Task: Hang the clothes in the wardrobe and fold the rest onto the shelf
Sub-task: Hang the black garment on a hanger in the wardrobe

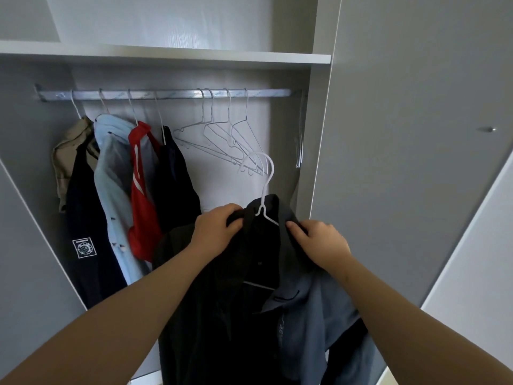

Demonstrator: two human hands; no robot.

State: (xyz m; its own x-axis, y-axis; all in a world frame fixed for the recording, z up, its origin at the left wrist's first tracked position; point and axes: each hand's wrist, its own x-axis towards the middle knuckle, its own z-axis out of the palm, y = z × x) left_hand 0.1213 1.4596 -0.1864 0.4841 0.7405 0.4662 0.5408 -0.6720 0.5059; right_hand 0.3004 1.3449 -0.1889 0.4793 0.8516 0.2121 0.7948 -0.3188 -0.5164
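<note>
Directly ahead, in an open wardrobe, both hands gripped a dark shirt (249, 301) draped on a white hanger (267, 179). The left hand (219, 226) clutched one shoulder and the right hand (319, 240) pinched the other. The hook rose upright between the hands, about equally near each and well below the rail (166, 94), which ran left to right above. Hung clothes (125, 190) filled the rail's left and empty wire hangers (222, 140) crowded its middle. A bare stretch further right, beside the side panel (319, 162), probably offered the best room.
</note>
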